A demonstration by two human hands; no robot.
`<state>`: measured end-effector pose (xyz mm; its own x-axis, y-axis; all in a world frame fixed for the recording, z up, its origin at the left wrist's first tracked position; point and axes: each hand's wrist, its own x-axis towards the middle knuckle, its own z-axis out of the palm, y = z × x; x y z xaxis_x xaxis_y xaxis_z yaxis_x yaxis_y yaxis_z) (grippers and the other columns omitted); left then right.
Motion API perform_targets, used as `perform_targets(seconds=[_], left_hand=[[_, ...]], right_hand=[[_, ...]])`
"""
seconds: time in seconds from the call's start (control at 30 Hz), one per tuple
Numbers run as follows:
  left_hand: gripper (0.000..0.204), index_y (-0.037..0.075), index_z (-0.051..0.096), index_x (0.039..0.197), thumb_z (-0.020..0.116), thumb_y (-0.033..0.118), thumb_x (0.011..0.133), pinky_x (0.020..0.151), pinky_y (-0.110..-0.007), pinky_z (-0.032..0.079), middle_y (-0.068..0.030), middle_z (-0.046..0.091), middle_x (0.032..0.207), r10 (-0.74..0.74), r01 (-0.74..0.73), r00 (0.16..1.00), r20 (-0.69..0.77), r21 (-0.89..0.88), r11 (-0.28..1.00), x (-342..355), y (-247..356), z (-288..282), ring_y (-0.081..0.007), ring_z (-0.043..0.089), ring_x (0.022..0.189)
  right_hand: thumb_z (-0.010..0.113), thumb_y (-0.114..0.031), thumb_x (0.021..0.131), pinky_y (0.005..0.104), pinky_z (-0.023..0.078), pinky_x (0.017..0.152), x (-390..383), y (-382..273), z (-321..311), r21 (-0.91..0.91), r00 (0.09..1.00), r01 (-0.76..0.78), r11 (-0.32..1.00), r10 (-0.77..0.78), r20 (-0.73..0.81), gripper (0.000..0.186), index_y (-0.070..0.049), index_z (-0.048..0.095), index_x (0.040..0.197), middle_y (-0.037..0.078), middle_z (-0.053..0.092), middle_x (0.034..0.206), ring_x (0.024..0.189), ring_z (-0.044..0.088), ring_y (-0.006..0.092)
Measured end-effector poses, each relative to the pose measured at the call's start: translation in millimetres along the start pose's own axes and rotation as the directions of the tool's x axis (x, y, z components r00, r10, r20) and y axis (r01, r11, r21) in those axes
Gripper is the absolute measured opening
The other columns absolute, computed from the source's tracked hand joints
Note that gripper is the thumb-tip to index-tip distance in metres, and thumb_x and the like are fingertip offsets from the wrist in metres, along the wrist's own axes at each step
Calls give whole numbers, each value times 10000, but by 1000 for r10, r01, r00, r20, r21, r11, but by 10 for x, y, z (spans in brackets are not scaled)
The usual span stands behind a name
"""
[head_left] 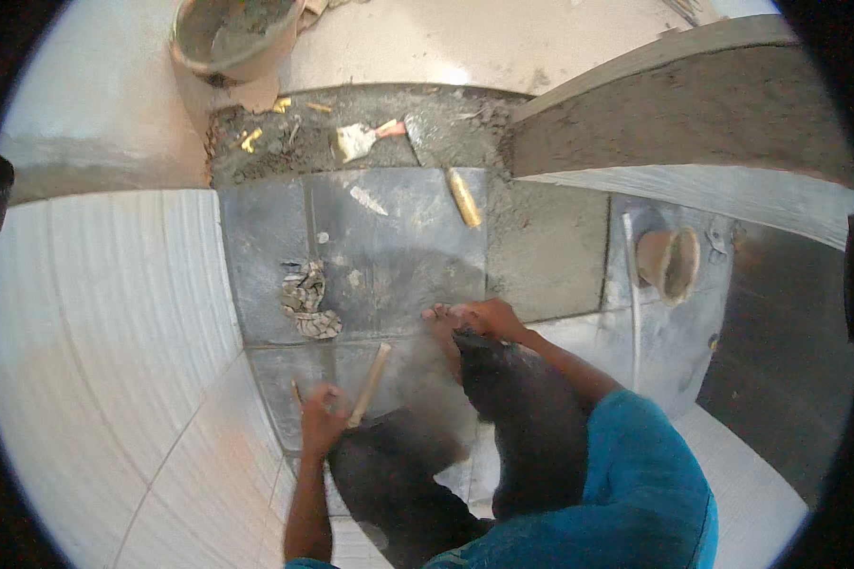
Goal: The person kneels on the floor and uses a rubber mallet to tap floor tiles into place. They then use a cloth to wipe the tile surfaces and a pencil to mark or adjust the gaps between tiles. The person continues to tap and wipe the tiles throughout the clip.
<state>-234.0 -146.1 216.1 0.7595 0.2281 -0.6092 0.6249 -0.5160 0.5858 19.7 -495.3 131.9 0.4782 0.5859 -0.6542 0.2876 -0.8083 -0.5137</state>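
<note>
My left hand [324, 420] is low over the grey floor tiles [399, 256], its fingers curled with thumb and forefinger close together; whatever they may hold is unclear. Just right of it a pale wooden stick [370, 384] lies at a slant. My right hand [495, 320] is closed beside my bare foot [440, 319], at the hem of my dark trousers [531, 408]; its fingertips are hidden. Ahead, a trowel [463, 197] with a yellow handle rests across the tile edge, its blade on grey mortar [294, 142]. Left of the trowel lies a broad brush [356, 142] with a reddish handle.
A crumpled patterned rag [308, 302] lies on the tiles. A mortar bucket [230, 68] stands far left, and a small tub [669, 266] beside a white strip [633, 294] at right. Wet mortar [550, 251] borders the tiles. A mortar-coated ledge [693, 114] juts in; a tiled wall [133, 313] encloses the left.
</note>
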Motion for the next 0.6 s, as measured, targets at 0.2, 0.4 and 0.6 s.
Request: perform_targets(seconds=[0.2,0.4,0.6], left_hand=[[423,33,571,1330,614,324,1027,1081,-462,433,-207,586,1347,-298,427,881,368,-345,836,-1804,553,389,-413,549,1262],[659,-6,533,1441,500,516,1041,1180,-504,361,-256,551,1470,-200,298,837,509,-118,947,-3253,1097,-332,-472,473,1387],[351,36,705,1028,567,355,980,887,-515,546,-175,741,1064,100,-385,777,621,345,856,-2234,1047,-1766,-395,694,1005]], right_hand=[[574,-433,1034,413,516,1023,-1243,-582,-711,321,809,-472,821,548,-212,488,-30,669,1293,193,704,1263,1189,677,300],[480,-537,1049,431,251,1255,-2708,-1915,-1571,640,914,-402,655,334,232,776,-9,322,1596,276,330,1635,1528,317,399],[469,-625,1028,440,211,1275,-2732,-2285,-2514,409,906,-355,841,203,370,941,43,177,1623,283,240,1669,1556,258,384]])
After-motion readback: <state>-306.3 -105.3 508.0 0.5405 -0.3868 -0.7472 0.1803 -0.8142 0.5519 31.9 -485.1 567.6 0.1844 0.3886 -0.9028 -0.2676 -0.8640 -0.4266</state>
